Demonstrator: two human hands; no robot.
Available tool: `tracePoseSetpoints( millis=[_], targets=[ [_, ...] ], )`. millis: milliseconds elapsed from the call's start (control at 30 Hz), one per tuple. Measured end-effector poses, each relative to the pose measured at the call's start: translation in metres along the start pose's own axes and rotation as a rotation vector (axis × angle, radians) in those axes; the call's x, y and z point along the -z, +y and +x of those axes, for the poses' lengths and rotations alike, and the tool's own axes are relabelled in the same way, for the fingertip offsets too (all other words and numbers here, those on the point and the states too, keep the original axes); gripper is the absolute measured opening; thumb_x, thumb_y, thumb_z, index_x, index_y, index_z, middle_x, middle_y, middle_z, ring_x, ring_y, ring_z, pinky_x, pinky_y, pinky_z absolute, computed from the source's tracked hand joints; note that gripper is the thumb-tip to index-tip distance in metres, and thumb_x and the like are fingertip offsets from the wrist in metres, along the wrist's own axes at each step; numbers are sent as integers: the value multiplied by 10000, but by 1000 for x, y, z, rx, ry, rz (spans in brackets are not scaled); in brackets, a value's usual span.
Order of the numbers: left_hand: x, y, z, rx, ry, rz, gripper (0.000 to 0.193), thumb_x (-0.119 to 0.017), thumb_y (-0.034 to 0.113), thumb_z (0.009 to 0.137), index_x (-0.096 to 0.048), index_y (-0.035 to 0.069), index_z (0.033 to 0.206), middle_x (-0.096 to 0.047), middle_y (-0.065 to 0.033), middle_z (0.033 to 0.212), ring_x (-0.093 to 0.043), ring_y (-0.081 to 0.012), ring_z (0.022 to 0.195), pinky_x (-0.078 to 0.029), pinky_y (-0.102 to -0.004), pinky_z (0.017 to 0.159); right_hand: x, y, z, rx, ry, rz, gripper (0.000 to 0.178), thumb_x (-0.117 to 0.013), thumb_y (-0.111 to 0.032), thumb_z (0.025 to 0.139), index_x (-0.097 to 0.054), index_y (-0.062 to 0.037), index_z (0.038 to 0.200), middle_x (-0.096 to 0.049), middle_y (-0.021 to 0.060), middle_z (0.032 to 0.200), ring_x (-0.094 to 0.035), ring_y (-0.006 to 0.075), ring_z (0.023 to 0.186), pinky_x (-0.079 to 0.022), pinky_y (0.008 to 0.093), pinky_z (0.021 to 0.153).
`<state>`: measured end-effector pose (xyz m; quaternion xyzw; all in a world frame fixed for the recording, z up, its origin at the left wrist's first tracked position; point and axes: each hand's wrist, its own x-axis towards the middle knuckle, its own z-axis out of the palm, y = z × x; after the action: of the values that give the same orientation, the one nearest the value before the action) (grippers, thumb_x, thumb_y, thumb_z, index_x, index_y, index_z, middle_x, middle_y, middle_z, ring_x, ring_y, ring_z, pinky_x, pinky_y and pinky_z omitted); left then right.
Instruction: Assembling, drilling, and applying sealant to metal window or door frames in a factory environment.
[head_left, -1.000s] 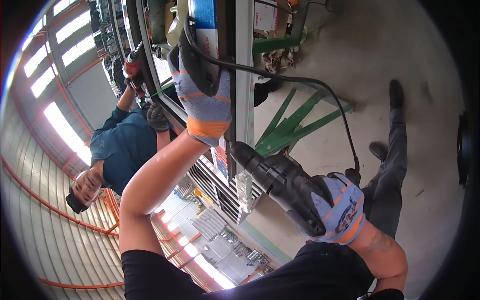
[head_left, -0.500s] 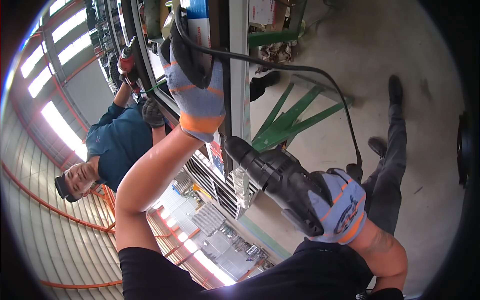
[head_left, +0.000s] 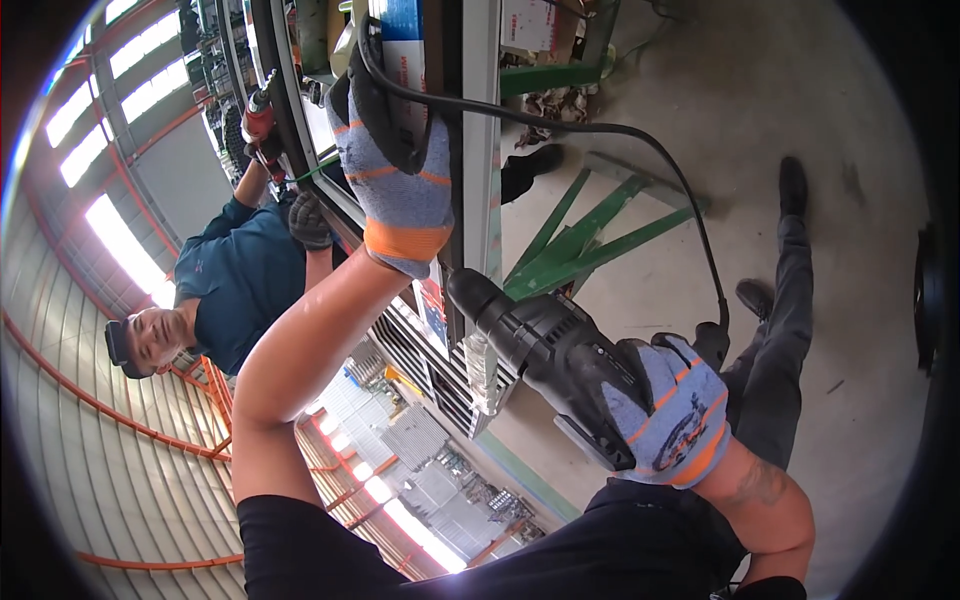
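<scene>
My right hand (head_left: 672,410), in a grey and orange work glove with black coating, is wrapped round a black corded power drill (head_left: 560,355). Its chuck end points up and left, close to the dark edge of a long metal frame (head_left: 476,160). My left hand (head_left: 392,190), gloved alike, rests on the frame farther up. Its fingers are mostly hidden, so their grip is unclear. A black power cord (head_left: 560,128) passes by the left hand, arcs right and comes down to the drill. Beside that hand lies a blue and white box (head_left: 403,50).
Across the frame, a person in a dark teal shirt (head_left: 240,275) holds a red drill (head_left: 258,120). A green metal leg (head_left: 590,235) supports the frame. A carton (head_left: 526,24) stands beyond. Another person's legs (head_left: 793,260) show on the right.
The drill has tilted very slightly in my right hand, its chuck still near the frame. My left hand has barely moved. The person opposite has shifted their head a little.
</scene>
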<state>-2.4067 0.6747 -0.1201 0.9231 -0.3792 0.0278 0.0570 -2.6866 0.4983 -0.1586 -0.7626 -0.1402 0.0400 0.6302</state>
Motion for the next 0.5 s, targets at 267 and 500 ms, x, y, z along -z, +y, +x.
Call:
tracePoseSetpoints(
  millis=[267, 500],
  targets=[
    [-13, 2, -4, 35, -17, -17, 561, -648, 114, 822, -493, -19, 1345, -559, -216, 1227, -567, -395, 1080, -422, -444, 991, -3, 5, 1, 29, 46, -86, 436, -553, -196, 816, -631, -116, 1237, -596, 305, 1064, -603, 365, 865, -479, 535, 877],
    [-27, 0, -6, 26, -1, -84, 583, -636, 72, 810, -480, -26, 1363, -566, -185, 1232, -583, -335, 1102, -437, -380, 986, 1, 13, -4, 28, 44, -109, 434, -564, -204, 813, -630, -104, 1229, -600, 307, 1060, -613, 367, 875, -485, 537, 871]
  ],
)
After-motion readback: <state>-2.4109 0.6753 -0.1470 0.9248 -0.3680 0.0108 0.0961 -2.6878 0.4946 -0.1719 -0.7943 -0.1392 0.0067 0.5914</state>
